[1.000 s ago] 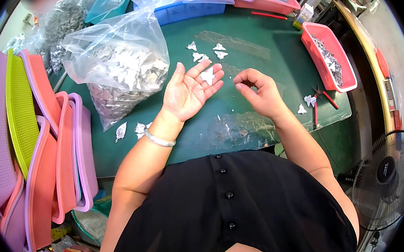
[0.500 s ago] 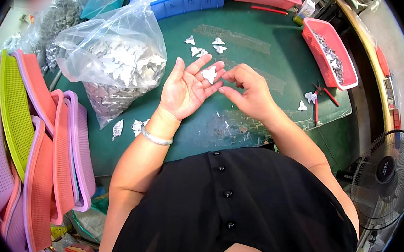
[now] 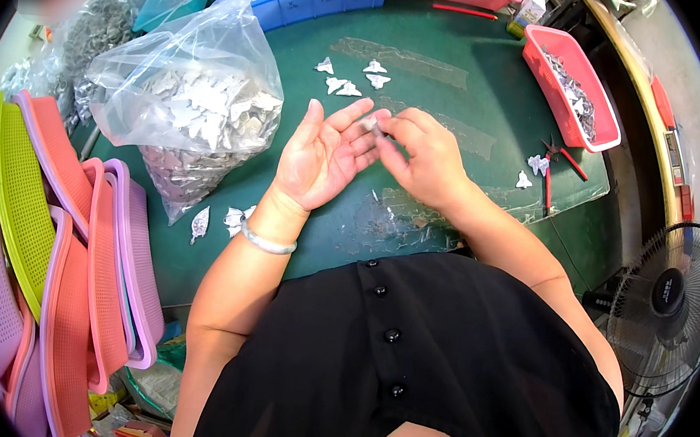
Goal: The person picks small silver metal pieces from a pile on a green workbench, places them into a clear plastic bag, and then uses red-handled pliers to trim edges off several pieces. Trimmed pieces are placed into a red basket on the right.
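Observation:
My left hand (image 3: pixel 322 154) is palm up with its fingers extended, at the middle of the green table (image 3: pixel 472 54). The finger and thumb of my right hand (image 3: pixel 418 158) close on a small blurred white piece (image 3: pixel 373 127) at the fingertips of my left hand. Several similar flat white pieces (image 3: pixel 346 88) lie just beyond my hands, and others (image 3: pixel 200 224) lie near my left wrist. A large clear plastic bag (image 3: pixel 201 114) full of such pieces stands left of my hands. Pliers with red handles (image 3: pixel 571 163) lie at the right beside a white piece (image 3: pixel 537 165).
Stacked purple, pink and green perforated baskets (image 3: pixel 120 282) fill the left side. A pink basket (image 3: pixel 539 52) of metal bits sits at back right; blue (image 3: pixel 319 6) and teal (image 3: pixel 160 10) trays and bagged grey parts (image 3: pixel 90 54) stand behind. A fan (image 3: pixel 666 313) is at the right.
My right hand has moved left onto the white piece that rested flat on my left fingers, and now pinches it. My left hand has shifted slightly left.

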Motion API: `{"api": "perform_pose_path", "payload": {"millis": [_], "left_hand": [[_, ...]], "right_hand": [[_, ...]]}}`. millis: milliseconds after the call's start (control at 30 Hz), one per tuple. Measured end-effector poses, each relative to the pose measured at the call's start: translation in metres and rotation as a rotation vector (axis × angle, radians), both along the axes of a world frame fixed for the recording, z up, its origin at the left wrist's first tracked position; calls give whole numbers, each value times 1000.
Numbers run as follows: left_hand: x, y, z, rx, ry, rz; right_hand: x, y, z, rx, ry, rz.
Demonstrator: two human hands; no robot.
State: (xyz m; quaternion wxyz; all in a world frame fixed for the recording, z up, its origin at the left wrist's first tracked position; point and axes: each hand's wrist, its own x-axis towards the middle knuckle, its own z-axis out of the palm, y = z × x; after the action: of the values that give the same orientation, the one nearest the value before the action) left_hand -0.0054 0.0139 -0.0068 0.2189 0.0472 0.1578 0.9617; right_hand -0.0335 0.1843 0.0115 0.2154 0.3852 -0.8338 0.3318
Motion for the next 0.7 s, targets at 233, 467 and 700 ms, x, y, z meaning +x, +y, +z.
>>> {"api": "perform_pose_path", "payload": {"millis": [233,467,700], "left_hand": [[-1,-2,-7,-192,57,51],[1,-2,-6,-296,108,107],[3,-1,-6,-441,169,109]], "right_hand": [[-14,12,11,-625,-1334,107],[-12,14,10,-701,-1370,176],[-18,30,12,-709,-1351,111]]}}
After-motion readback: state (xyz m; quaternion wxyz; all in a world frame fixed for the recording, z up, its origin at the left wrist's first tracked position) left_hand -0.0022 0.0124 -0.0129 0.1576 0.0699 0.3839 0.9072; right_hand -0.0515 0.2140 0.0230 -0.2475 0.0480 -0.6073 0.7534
